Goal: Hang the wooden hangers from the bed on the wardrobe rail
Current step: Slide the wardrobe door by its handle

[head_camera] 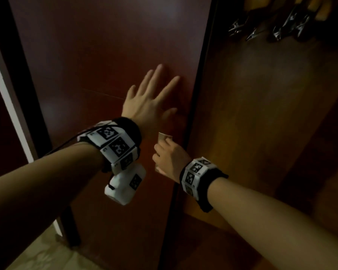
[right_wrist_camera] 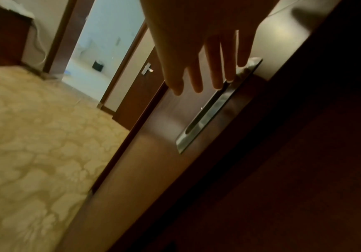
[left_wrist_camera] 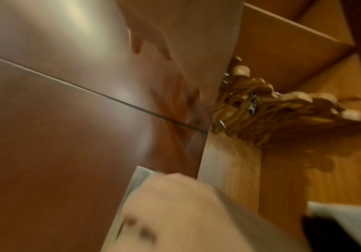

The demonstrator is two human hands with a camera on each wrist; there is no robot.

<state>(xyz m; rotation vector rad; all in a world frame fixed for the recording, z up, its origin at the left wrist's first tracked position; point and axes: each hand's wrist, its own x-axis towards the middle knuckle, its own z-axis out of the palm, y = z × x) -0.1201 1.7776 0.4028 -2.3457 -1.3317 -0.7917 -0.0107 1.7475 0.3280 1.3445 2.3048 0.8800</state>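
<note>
Several wooden hangers [head_camera: 320, 10] with metal clips hang at the top right inside the open wardrobe; they also show as a bunch of hangers [left_wrist_camera: 272, 110] in the left wrist view. The rail itself is out of sight. My left hand [head_camera: 152, 90] lies flat, fingers spread, against the dark red sliding door [head_camera: 105, 55]. Below it, my right hand [head_camera: 167, 154] has its fingers hooked into the recessed metal door handle [head_camera: 164, 136] near the door's right edge. The fingertips [right_wrist_camera: 229, 75] sit in the slot of the handle [right_wrist_camera: 207, 116]. Neither hand holds a hanger.
The wardrobe interior [head_camera: 261, 114] is bare brown wood below the hangers. A cream patterned floor [right_wrist_camera: 35, 136] runs left of the door toward a lit doorway [right_wrist_camera: 102, 42]. A white strip of wall [head_camera: 8, 98] stands at the far left.
</note>
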